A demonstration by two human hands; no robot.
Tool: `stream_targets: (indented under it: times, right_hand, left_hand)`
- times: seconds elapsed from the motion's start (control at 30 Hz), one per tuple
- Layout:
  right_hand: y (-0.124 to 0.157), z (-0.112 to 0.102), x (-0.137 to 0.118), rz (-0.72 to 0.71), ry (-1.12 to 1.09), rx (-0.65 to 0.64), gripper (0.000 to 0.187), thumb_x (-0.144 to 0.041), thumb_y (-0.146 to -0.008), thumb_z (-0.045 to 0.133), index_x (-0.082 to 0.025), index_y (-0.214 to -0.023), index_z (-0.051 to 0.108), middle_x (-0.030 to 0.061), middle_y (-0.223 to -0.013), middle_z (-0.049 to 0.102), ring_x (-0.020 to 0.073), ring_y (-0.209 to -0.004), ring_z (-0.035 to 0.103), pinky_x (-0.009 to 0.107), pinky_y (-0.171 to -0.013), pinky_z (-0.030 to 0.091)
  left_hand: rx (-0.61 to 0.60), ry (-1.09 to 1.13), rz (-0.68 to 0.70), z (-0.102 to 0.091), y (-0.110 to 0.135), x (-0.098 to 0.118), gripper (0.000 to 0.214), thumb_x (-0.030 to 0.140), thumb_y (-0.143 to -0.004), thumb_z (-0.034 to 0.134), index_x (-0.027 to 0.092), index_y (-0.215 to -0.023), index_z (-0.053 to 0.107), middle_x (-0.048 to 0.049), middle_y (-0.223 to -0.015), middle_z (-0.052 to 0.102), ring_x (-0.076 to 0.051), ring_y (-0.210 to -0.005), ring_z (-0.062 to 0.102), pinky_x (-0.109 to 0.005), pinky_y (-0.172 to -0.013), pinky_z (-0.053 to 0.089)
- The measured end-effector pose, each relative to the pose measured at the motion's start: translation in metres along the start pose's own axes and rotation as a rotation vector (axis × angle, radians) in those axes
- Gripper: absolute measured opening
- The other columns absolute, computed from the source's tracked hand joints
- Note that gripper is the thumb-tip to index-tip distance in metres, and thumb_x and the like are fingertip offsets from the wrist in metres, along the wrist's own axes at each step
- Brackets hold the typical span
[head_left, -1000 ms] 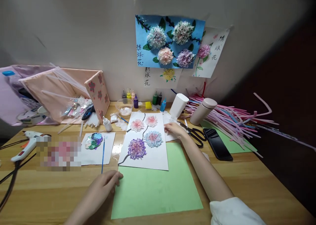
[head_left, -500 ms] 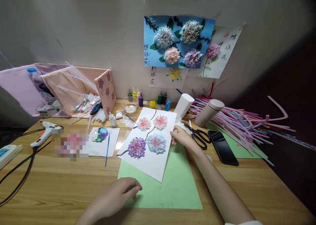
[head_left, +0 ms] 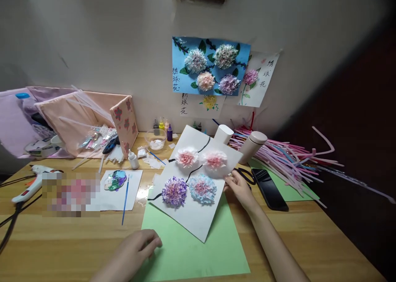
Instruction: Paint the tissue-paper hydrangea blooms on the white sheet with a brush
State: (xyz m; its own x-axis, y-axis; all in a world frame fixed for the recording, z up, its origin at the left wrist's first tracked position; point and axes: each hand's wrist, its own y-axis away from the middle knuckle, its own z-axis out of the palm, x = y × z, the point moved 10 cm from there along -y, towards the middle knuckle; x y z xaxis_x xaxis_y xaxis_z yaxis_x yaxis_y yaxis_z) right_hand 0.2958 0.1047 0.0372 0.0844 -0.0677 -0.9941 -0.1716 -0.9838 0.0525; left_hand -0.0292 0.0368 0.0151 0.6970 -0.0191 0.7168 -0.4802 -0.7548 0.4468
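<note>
"So, what's the left hand (head_left: 146, 244) doing, nearest us?"

"Its fingers curl loosely, a narrow gap by the thumb, over the green sheet (head_left: 192, 259)."

"And the right hand (head_left: 241, 190)?"

"Its fingers pinch the flower picture (head_left: 192, 179) by the right edge; that slants above the sheet's far part."

"Beyond that?"

"Scissors (head_left: 246, 176) and a phone (head_left: 269, 189) to the right, then small paint bottles (head_left: 161, 126), and farthest, a blue picture (head_left: 211, 65) on the wall (head_left: 108, 47)."

So the white sheet (head_left: 198, 224) has four fluffy flowers: two pink ones (head_left: 187, 158) up top, a purple one (head_left: 174, 192) and a blue one (head_left: 202, 195) with a pink middle below, plus black branch lines (head_left: 155, 198). It's tilted, kinda askew over the green paper's (head_left: 198, 257) far part.
</note>
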Motion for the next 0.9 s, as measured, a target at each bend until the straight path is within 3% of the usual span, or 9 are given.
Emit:
stream_targets:
  times: [0.17,0.27,0.37,0.47,0.6,0.77,0.9]
  right_hand:
    - [0.029,-0.025,-0.002,-0.086,-0.234,0.327,0.039,-0.042,-0.070,0.069,-0.019,-0.096,0.052,0.0040,-0.087,0.066,0.0143,-0.068,0.062,0.023,-0.055,0.051]
    - [0.050,-0.022,0.001,-0.107,-0.381,0.479,0.034,-0.040,-0.073,0.069,-0.020,-0.095,0.052,0.0010,-0.085,0.065,0.0116,-0.069,0.061,0.020,-0.058,0.051]
    - [0.066,-0.011,0.006,-0.102,-0.499,0.561,0.028,-0.038,-0.074,0.069,-0.021,-0.087,0.050,-0.0029,-0.077,0.062,0.0098,-0.065,0.059,0.020,-0.057,0.051]
    - [0.071,0.003,0.009,-0.089,-0.534,0.560,0.028,-0.035,-0.073,0.070,-0.022,-0.086,0.049,-0.0040,-0.074,0.060,0.0105,-0.066,0.059,0.021,-0.057,0.051]
    - [0.069,0.015,0.013,-0.067,-0.561,0.541,0.036,-0.033,-0.070,0.073,-0.024,-0.098,0.052,-0.0043,-0.077,0.061,0.0115,-0.069,0.059,0.022,-0.059,0.053]
    - [0.070,0.021,0.023,-0.025,-0.565,0.508,0.031,-0.034,-0.068,0.074,-0.022,-0.091,0.057,-0.0029,-0.079,0.064,0.0119,-0.068,0.060,0.024,-0.059,0.054]
    - [0.085,0.015,0.043,0.110,-0.491,0.285,0.030,-0.035,-0.066,0.076,-0.021,-0.089,0.063,0.0043,-0.087,0.070,0.0199,-0.072,0.066,0.034,-0.065,0.056]
  left_hand:
    - [-0.062,0.131,0.069,0.002,-0.021,0.025,0.029,0.037,-0.083,0.053,0.020,-0.106,0.060,-0.0042,-0.097,0.065,-0.019,-0.084,0.058,-0.028,-0.076,0.043]
    - [-0.153,0.339,0.086,0.020,-0.038,0.041,0.050,0.021,-0.067,0.066,0.017,-0.116,0.054,-0.0064,-0.100,0.065,-0.018,-0.081,0.059,-0.028,-0.074,0.046]
    - [-0.164,0.521,0.141,0.032,-0.051,0.062,0.056,0.019,-0.060,0.073,0.016,-0.113,0.057,-0.0104,-0.112,0.063,-0.023,-0.098,0.059,-0.034,-0.086,0.047]
    - [-0.036,0.623,0.138,0.026,-0.059,0.072,0.051,0.035,-0.060,0.076,0.016,-0.105,0.062,-0.0131,-0.114,0.064,-0.029,-0.105,0.058,-0.040,-0.091,0.047]
    - [0.257,0.647,0.090,-0.003,-0.059,0.067,0.054,0.053,-0.063,0.072,0.016,-0.102,0.066,-0.0120,-0.105,0.069,-0.032,-0.106,0.059,-0.044,-0.094,0.047]
    - [0.189,0.652,0.098,-0.016,-0.064,0.069,0.044,0.055,-0.076,0.059,0.014,-0.089,0.068,-0.0098,-0.093,0.072,-0.026,-0.091,0.066,-0.038,-0.092,0.048]
    - [0.219,0.698,0.102,-0.035,-0.065,0.058,0.039,0.052,-0.076,0.060,0.014,-0.074,0.067,-0.0095,-0.079,0.073,-0.024,-0.080,0.067,-0.035,-0.084,0.050]
